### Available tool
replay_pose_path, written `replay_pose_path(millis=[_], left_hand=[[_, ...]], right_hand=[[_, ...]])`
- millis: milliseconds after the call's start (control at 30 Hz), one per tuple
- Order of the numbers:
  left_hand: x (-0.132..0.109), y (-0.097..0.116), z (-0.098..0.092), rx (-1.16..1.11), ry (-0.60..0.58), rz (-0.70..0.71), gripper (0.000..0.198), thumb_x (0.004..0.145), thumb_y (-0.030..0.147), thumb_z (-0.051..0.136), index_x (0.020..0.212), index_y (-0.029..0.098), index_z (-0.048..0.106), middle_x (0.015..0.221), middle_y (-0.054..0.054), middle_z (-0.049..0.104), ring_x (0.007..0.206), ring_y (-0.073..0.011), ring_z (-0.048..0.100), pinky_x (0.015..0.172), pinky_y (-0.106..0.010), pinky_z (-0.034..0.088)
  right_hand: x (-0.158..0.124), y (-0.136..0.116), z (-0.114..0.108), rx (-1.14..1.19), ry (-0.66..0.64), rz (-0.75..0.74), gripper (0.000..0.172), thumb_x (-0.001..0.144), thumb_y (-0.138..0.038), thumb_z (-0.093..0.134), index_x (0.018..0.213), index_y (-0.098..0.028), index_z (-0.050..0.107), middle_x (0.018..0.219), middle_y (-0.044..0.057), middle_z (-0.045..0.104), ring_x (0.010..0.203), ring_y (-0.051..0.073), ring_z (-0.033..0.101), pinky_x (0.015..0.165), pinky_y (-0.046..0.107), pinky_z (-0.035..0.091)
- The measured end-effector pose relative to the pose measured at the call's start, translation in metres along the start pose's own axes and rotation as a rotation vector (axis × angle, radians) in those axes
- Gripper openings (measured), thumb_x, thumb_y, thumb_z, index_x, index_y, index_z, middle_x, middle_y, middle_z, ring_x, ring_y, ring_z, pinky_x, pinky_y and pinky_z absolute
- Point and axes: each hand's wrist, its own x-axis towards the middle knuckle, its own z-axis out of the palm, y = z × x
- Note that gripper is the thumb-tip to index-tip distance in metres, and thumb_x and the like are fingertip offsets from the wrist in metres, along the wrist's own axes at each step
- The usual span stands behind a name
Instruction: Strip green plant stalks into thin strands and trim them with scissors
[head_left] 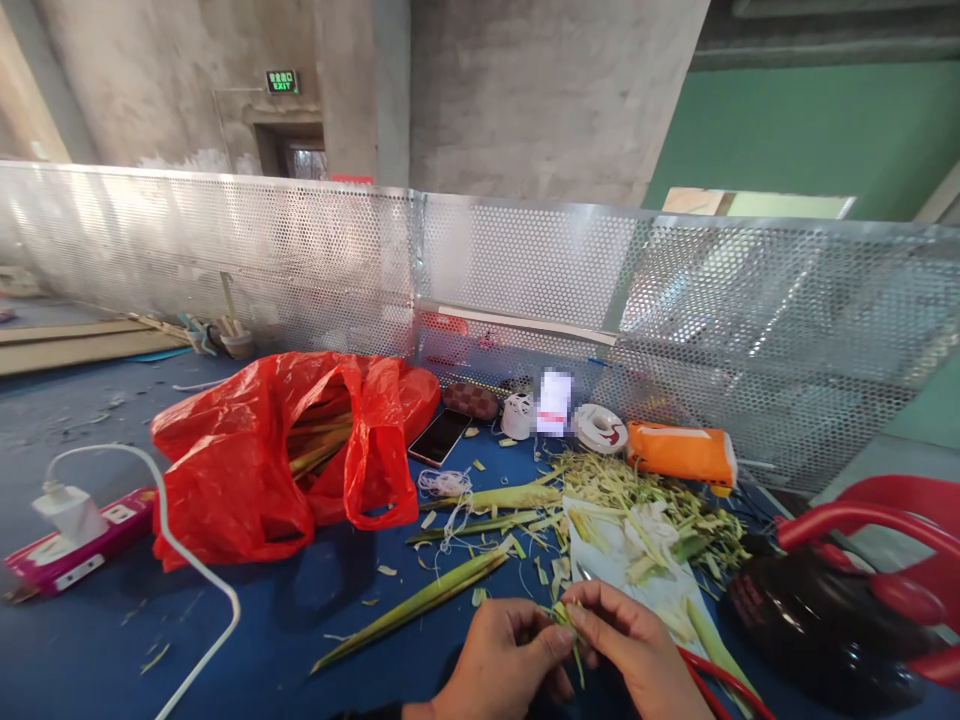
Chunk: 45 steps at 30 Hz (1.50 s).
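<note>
At the bottom centre, my left hand (510, 650) and my right hand (626, 635) meet, fingertips pinched together. A small strip of green leaf (562, 612) sits between them, one end hanging below. Red looped handles (724, 682) show beside my right wrist, and a metal tip (584, 572) shows above its fingers; I cannot tell whether they belong to one tool or whether the hand holds it. A long green leaf husk (420, 605) lies left of my hands. Beyond them, a white sheet (600, 550) carries husk pieces.
A red plastic bag (232, 470) holds husks. Behind are a dark phone (441, 437), tangled white string (445, 484), a tape roll (600, 428), an orange packet (682, 455) and a heap of shredded scraps (622, 485). A black kettle (817, 630) stands right; a power strip (90, 545) lies left.
</note>
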Motion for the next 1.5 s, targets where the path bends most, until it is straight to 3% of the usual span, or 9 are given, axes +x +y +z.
replay_pose_path(millis=[367,600,867,1033,1167,1300,1500], left_hand=[[-0.001,0.004,-0.001,0.028,0.002,-0.036,0.051,0.058,0.064,0.065,0.061,0.015,0.054,0.048,0.000,0.054,0.042,-0.0090,0.045,0.046,-0.022,0.031],[-0.003,0.004,-0.003,0.035,0.026,-0.026,0.040,0.062,0.053,0.065,0.059,0.015,0.054,0.046,0.001,0.053,0.040,-0.0076,0.043,0.044,-0.021,0.029],[-0.005,0.004,-0.006,0.091,0.037,0.031,0.029,0.066,0.042,0.062,0.059,0.015,0.055,0.048,0.001,0.054,0.041,-0.0092,0.046,0.045,-0.022,0.032],[-0.002,0.004,-0.002,0.050,0.027,0.093,0.041,0.065,0.054,0.065,0.064,0.014,0.057,0.051,-0.001,0.057,0.047,-0.0104,0.050,0.050,-0.023,0.037],[-0.006,0.012,0.001,-0.164,0.071,0.029,0.061,0.066,0.073,0.053,0.064,0.012,0.059,0.052,-0.004,0.059,0.047,-0.0124,0.053,0.054,-0.026,0.042],[-0.010,0.022,0.000,-0.181,0.071,-0.033,0.062,0.068,0.071,0.053,0.068,0.010,0.064,0.054,-0.005,0.061,0.051,-0.0131,0.056,0.060,-0.027,0.045],[-0.009,0.022,-0.001,-0.053,0.059,0.023,0.042,0.062,0.054,0.069,0.061,0.013,0.060,0.054,-0.002,0.060,0.051,-0.0109,0.052,0.057,-0.024,0.041]], right_hand=[[0.005,0.006,-0.007,0.054,-0.081,0.082,0.033,0.055,-0.042,0.084,0.070,-0.016,0.070,0.056,-0.002,0.058,0.050,0.008,0.045,0.049,0.019,0.036],[0.005,0.009,-0.009,-0.052,-0.108,0.058,0.039,0.057,-0.050,0.081,0.077,-0.018,0.071,0.061,-0.002,0.060,0.052,0.010,0.045,0.050,0.021,0.038],[-0.001,0.002,0.002,-0.124,-0.062,-0.015,0.041,0.057,-0.057,0.076,0.064,-0.017,0.067,0.050,-0.004,0.048,0.049,0.010,0.040,0.049,0.021,0.035],[0.000,-0.004,-0.004,-0.153,-0.083,-0.017,0.037,0.058,-0.051,0.079,0.066,-0.016,0.068,0.053,-0.003,0.050,0.053,0.012,0.042,0.052,0.023,0.035],[-0.006,-0.013,-0.002,-0.051,0.030,-0.021,0.032,0.063,-0.047,0.077,0.070,-0.017,0.068,0.056,-0.002,0.052,0.056,0.013,0.043,0.052,0.024,0.035],[-0.011,-0.019,0.003,-0.022,0.072,-0.006,0.030,0.069,-0.046,0.073,0.068,-0.017,0.065,0.058,-0.003,0.051,0.057,0.011,0.042,0.053,0.022,0.035],[-0.011,-0.017,0.003,-0.022,0.054,0.000,0.026,0.070,-0.042,0.073,0.071,-0.016,0.066,0.061,-0.003,0.053,0.058,0.011,0.043,0.055,0.022,0.036]])
